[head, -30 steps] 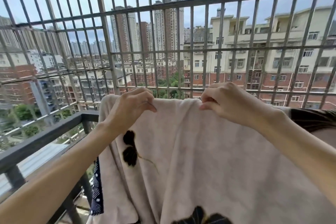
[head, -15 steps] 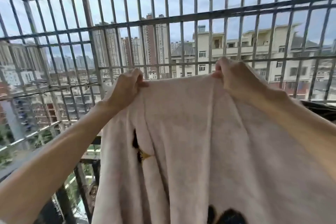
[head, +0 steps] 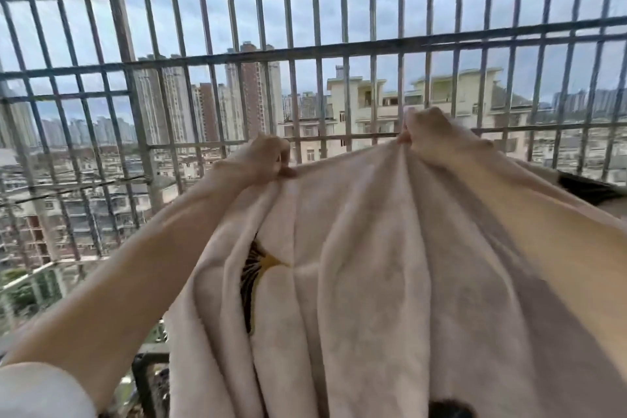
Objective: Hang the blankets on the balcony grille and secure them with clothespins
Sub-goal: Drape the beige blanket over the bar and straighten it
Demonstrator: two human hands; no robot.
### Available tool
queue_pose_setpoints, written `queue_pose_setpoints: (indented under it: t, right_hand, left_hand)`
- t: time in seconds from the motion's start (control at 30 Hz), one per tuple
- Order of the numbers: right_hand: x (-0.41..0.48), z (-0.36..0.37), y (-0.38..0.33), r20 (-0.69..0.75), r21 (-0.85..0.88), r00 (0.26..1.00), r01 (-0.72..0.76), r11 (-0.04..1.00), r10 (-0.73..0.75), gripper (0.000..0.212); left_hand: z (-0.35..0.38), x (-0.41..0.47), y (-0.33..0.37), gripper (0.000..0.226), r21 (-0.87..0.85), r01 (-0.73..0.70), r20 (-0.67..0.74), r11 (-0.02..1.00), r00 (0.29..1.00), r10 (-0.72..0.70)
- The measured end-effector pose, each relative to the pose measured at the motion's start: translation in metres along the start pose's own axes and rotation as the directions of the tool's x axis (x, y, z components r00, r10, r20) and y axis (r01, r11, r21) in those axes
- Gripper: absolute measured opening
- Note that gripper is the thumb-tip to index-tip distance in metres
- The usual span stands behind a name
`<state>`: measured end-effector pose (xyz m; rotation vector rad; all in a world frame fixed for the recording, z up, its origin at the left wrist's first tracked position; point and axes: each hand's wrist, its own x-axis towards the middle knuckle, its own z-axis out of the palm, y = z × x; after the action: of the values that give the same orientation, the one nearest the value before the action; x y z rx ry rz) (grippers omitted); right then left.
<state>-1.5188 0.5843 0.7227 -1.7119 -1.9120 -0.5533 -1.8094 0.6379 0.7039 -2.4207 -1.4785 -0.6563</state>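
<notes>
Left hand: the left hand point(head: 268, 159) is closed in a pinch on the top hem of the blanket point(head: 366, 282), thumb under and fingers curled over the fold, so the cloth cannot slide out while it is held high.
Right hand: the right hand point(head: 427, 136) pinches the same hem further along and a little higher, knuckles toward the bars; the fabric gathers into pleats right at that grip.
Blanket: pale cream plush with a dark and yellow leaf print point(head: 258, 268), it hangs from the two hands in long vertical folds and fills the lower middle of the view; its top edge is level with a thin horizontal bar point(head: 339, 137) of the balcony grille point(head: 210, 58), just in front of it. I cannot tell whether the hem touches the bar.
Why held this way: two separated grips keep the hem stretched between them, which I judge is meant to present a straight edge that can be folded over a crossbar.
Second cloth: a dark patterned piece point(head: 587, 190) shows at the right edge, behind the right forearm; what it rests on is hidden.
Lower rail: a dark rail post point(head: 146, 380) stands at the lower left, beside the hanging cloth.
Clothespins: none visible.
Progress: judged early; the blanket is not yet draped over any bar and nothing is clipped.
Risk: the weight of the plush hangs from fingertips only, so a slack pinch could let it drop.
</notes>
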Motion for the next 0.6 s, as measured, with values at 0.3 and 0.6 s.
queue_pose_setpoints:
  t: [0.3, 0.6]
  right_hand:
    - [-0.042, 0.055, 0.005, 0.64, -0.393, 0.749, 0.124, 0.911, 0.174, 0.029]
    - [-0.061, 0.042, -0.013, 0.763, -0.102, 0.645, 0.044, 0.994, 0.05, 0.018]
  left_hand:
    - [-0.011, -0.101, 0.063, 0.024, -0.4, -0.2, 0.223, 0.894, 0.925, 0.306]
    - [-0.007, -0.138, 0.093, 0.021, -0.372, -0.234, 0.323, 0.898, 0.875, 0.361]
